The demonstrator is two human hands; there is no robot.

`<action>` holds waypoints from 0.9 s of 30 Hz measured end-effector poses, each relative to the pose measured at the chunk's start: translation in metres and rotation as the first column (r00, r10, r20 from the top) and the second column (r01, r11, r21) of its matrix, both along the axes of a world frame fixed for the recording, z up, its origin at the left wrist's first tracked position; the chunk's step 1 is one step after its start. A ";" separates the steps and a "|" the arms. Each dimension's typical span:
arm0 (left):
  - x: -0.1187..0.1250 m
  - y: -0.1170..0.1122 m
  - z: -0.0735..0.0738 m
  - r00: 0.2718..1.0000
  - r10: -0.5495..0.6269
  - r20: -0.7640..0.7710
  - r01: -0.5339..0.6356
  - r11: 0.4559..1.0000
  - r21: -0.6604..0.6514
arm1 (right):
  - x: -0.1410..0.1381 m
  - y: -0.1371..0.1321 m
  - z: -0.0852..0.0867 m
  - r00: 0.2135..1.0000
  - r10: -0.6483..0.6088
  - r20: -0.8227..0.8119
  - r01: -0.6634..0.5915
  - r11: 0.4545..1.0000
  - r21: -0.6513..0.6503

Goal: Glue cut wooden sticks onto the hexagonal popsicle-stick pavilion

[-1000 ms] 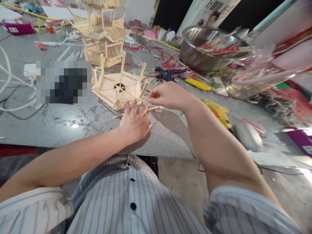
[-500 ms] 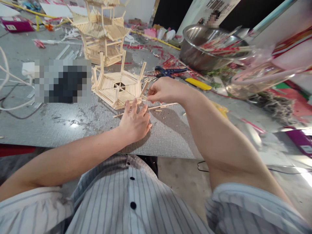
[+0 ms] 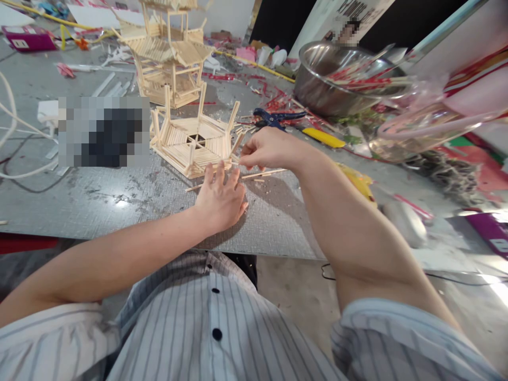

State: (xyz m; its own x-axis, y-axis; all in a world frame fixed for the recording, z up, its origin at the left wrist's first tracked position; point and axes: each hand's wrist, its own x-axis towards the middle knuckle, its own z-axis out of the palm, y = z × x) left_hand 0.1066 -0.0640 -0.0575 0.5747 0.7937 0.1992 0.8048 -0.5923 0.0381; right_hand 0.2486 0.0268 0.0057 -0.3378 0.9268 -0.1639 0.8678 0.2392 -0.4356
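A hexagonal frame of thin wooden sticks (image 3: 178,132) with several short uprights lies on the table in front of me. My left hand (image 3: 222,196) is flat on the table at its near edge, fingers spread, fingertips close to the rim. At the frame's right corner my right hand (image 3: 264,149) is pinched beside a leaning upright; whatever sits between its fingertips is too small to make out. Loose wooden sticks (image 3: 264,173) lie just below the right hand. Behind the frame stands a tiered pagoda model of the same sticks (image 3: 169,58).
Dark-blue cutting pliers (image 3: 278,116) and a yellow-handled tool (image 3: 323,137) lie beyond my right hand. A steel pot (image 3: 317,84) stands at the back right, red-marked sticks in it. A blurred-out dark object (image 3: 113,137) and white cables (image 3: 11,116) are at left.
Both hands hold nearly the same positions at the frame. The whole view has shifted very slightly, and my right forearm sits a little further left.
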 end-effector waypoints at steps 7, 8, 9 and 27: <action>0.001 0.000 -0.001 1.000 0.008 0.004 -0.008 1.000 0.008 | -0.002 -0.001 0.001 0.995 -0.078 -0.056 0.073 0.994 -0.080; 0.001 0.000 -0.001 1.000 0.010 0.002 -0.010 1.000 0.005 | -0.002 -0.001 0.001 0.995 -0.079 -0.057 0.074 0.993 -0.089; 0.001 0.000 -0.001 1.000 0.010 -0.001 -0.010 1.000 0.003 | -0.001 0.000 0.000 0.996 -0.068 -0.063 0.062 0.994 -0.092; 0.001 -0.001 0.000 0.999 0.023 -0.024 -0.023 1.000 -0.019 | 0.007 -0.010 -0.020 0.970 -0.115 -0.213 0.104 0.993 -0.063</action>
State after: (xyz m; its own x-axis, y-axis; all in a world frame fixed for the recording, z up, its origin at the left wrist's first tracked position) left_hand 0.1076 -0.0649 -0.0579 0.5607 0.8102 0.1707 0.8189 -0.5731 0.0301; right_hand 0.2552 0.0173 -0.0142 -0.2675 0.9524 -0.1462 0.7716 0.1209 -0.6245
